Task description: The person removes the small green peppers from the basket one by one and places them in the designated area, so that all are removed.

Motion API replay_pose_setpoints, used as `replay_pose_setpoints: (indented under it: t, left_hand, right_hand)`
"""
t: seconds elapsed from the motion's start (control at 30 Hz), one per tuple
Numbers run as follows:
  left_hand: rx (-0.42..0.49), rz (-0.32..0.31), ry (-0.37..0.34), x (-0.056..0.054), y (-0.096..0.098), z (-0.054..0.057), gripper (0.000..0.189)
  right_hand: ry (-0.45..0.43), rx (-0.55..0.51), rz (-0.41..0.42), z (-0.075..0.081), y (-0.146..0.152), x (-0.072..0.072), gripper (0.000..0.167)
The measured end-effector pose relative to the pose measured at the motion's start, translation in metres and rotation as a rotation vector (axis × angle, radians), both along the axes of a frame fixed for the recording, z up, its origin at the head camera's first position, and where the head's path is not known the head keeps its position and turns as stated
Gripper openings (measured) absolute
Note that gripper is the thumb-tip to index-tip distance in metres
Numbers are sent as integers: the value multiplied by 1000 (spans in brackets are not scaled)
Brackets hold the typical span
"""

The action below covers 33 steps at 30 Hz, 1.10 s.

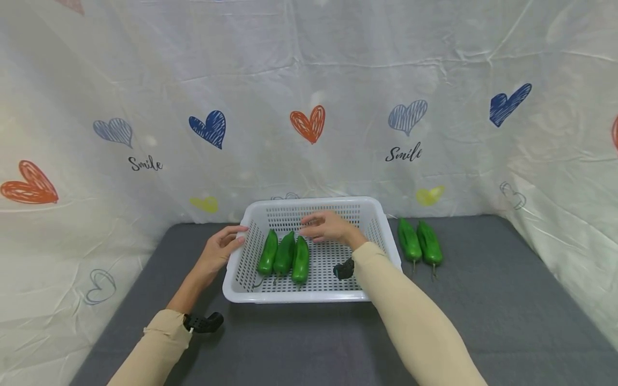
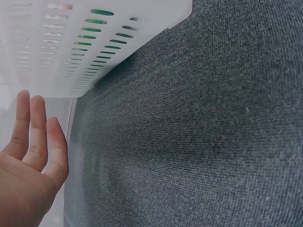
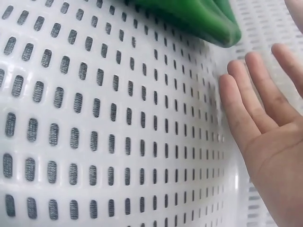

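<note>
A white slotted plastic basket stands on the dark cloth with three green peppers lying side by side in its left half. My left hand is at the basket's left rim, fingertips right at its upper left side. In the left wrist view the fingers are nearly straight beside the outer wall. My right hand hovers inside the basket, just right of the peppers' far tips. The right wrist view shows its fingers extended and holding nothing, close to the tip of a green pepper.
Two more green peppers lie on the dark cloth just right of the basket. Behind the table hangs a pale curtain printed with hearts. A black strap device sits on the left wrist.
</note>
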State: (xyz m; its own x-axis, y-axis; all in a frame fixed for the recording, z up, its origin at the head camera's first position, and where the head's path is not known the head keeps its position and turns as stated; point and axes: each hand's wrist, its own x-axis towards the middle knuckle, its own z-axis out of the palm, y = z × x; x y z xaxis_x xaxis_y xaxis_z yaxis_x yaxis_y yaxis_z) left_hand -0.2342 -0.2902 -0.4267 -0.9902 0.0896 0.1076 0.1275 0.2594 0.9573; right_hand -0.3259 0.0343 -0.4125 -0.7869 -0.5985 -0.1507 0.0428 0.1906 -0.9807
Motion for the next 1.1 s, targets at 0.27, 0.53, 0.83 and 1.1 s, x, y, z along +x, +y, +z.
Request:
replay_pose_setpoints:
  t: [0.27,0.53,0.83,1.1]
  left_hand:
    - [-7,-4,1,-1,0,-1,42]
    - [-7,-4,2,-1,1,-1,42]
    - [-11,-13,15,0,1,-1,41]
    - [-5,-14,18,0,0,-1,41]
  right_hand:
    - [-27,-1,42,-9,1,0,56]
    - [12,23,63,-16,0,-4,59]
    - [81,56,95,-19,-4,-2,58]
    - [107,81,77,-19,-8,0,53]
